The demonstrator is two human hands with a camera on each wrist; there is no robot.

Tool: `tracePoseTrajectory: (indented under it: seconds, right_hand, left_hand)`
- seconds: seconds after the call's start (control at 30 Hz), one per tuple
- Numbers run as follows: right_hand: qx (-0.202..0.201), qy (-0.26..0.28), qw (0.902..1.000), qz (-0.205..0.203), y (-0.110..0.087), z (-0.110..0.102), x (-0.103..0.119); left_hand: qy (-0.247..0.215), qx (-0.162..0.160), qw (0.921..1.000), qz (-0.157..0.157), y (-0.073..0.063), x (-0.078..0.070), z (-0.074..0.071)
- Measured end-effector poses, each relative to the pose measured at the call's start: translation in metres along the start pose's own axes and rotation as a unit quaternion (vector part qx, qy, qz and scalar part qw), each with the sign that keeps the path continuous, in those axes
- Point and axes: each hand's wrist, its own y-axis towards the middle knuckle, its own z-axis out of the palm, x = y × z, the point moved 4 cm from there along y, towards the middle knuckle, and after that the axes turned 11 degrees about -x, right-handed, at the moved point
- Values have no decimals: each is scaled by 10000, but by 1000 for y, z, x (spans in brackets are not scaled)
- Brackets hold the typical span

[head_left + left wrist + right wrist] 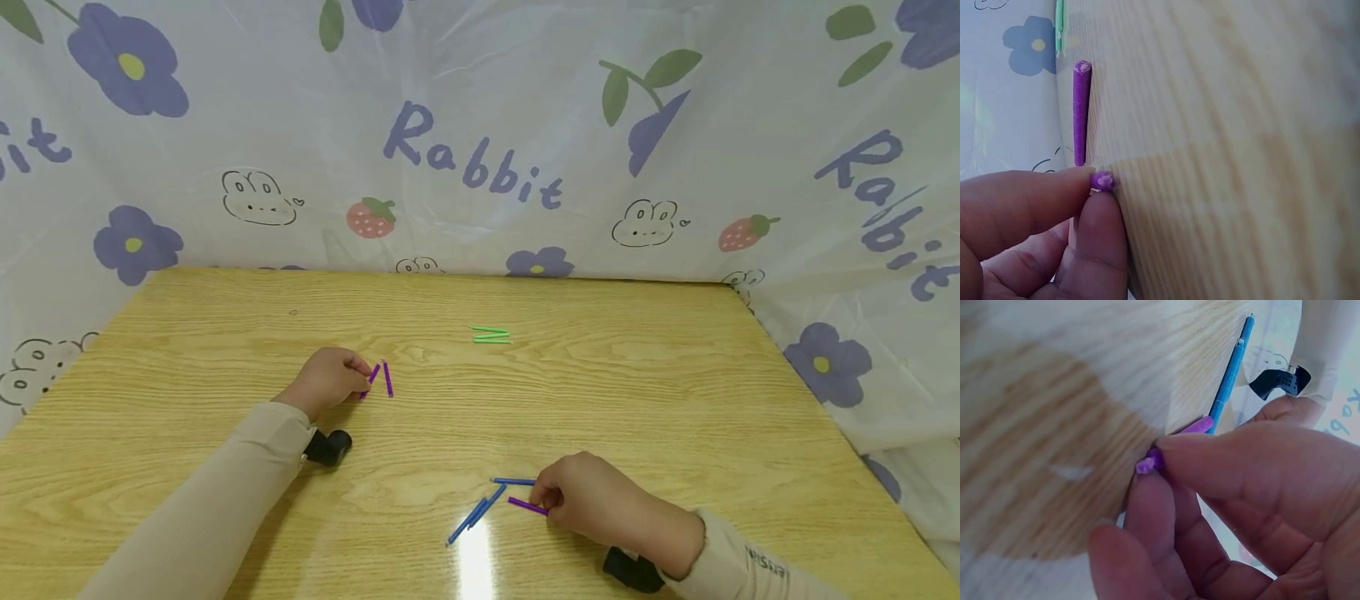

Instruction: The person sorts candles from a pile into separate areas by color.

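Observation:
In the head view my left hand (330, 383) pinches a thin purple candle (373, 375) between thumb and finger, low over the table. A second purple candle (387, 378) lies just right of it; in the left wrist view this candle (1081, 112) rests beyond the fingertips. My right hand (588, 498) pinches another purple candle (528, 505) near the front; its end (1146, 465) pokes out between the fingertips in the right wrist view. Beside that hand lie several blue candles (476, 515), one of them (512, 481) partly hidden behind the fingers.
Farther back on the wooden table (637, 375) lie several green candles (491, 336) close together. A white curtain (480, 225) with flowers and rabbits hangs along the back and sides. Each wrist carries a black device (327, 447).

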Motion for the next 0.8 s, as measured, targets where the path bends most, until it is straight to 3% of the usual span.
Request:
tracePoseTrajectory:
  seconds: [0.4,0.8]
  right_hand:
    - [25,35,10000,26,-1,-1,0]
    - [-83,745,9965,370,3,-8,-1]
  left_hand:
    - [36,-11,9999,96,-1,-2,0]
    - [136,-38,9998,151,-1,-2,-1]
